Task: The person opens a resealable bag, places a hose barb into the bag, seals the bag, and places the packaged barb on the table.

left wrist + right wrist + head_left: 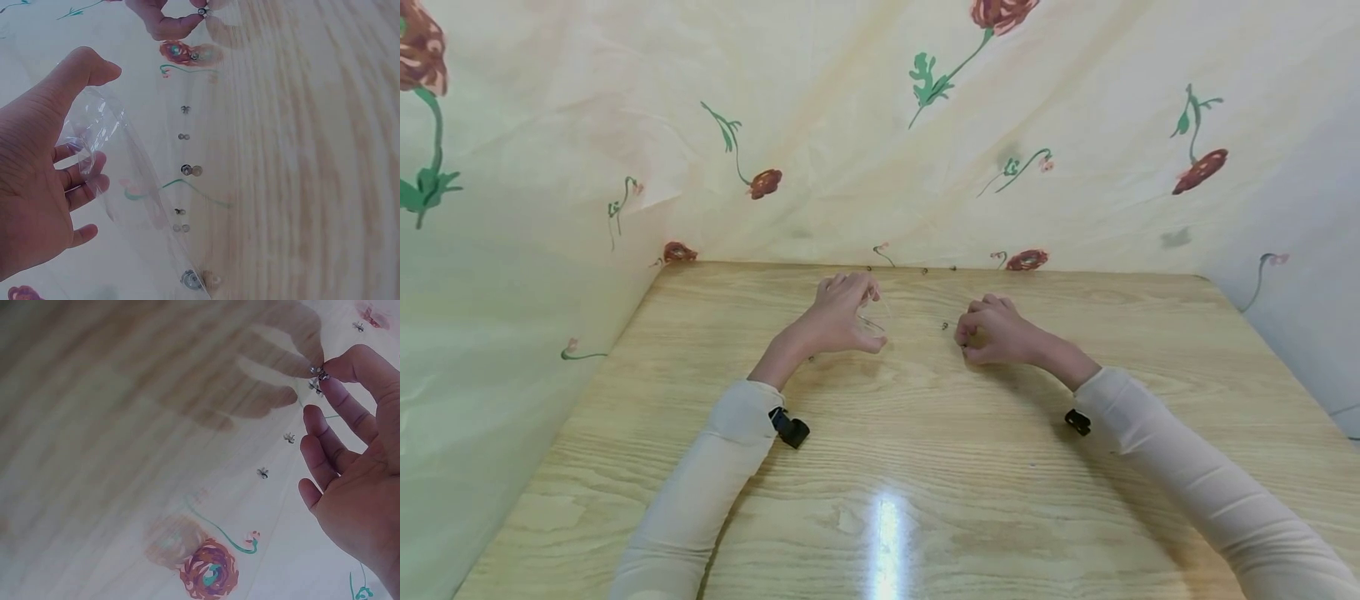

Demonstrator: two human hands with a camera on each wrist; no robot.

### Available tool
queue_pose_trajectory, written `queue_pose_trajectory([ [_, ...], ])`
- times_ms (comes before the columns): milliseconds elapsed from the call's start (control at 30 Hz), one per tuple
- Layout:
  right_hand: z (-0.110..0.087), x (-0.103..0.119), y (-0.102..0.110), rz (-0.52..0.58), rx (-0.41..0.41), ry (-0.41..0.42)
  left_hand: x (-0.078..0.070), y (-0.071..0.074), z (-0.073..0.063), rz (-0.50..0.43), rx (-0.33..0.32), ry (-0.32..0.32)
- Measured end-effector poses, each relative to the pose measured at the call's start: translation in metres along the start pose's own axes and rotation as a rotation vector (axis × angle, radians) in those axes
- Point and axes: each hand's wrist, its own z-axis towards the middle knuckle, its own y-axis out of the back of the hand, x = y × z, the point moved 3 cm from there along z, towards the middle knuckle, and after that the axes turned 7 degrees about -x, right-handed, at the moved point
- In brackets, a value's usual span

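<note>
My left hand [846, 317] is at the left of the table's middle, thumb and fingers spread in a C. A clear plastic bag [103, 125] hangs from its fingers, its film stretching toward the table in the left wrist view. Across from it, my right hand [1000, 332] pinches a small shiny metal piece [322, 374] between thumb and forefinger. That piece looks like a tiny flower-shaped bead or claw; its exact kind I cannot tell. A similar piece [944, 326] lies on the table just left of the right hand. Another small piece [811, 358] shows beside the left wrist.
The glossy wood-grain table [925, 433] mirrors hands and pieces. Several small metal pieces lie toward its back edge, among them one piece [924, 271] and another piece [953, 267]. A flower-printed cloth [850, 125] rises behind and at the sides.
</note>
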Motion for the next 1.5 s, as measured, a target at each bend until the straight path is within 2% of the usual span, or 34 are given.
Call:
queue_pose_trajectory([
  [700,0.0010,-0.0015,-0.0041,-0.005,0.001,0.001,-0.0001,0.0003,-0.0034,-0.011,0.000,-0.002],
  [1500,0.0024,0.0021,0.0008,-0.002,0.004,-0.005,0.0015,-0.0023,0.0005,0.006,0.005,-0.017],
])
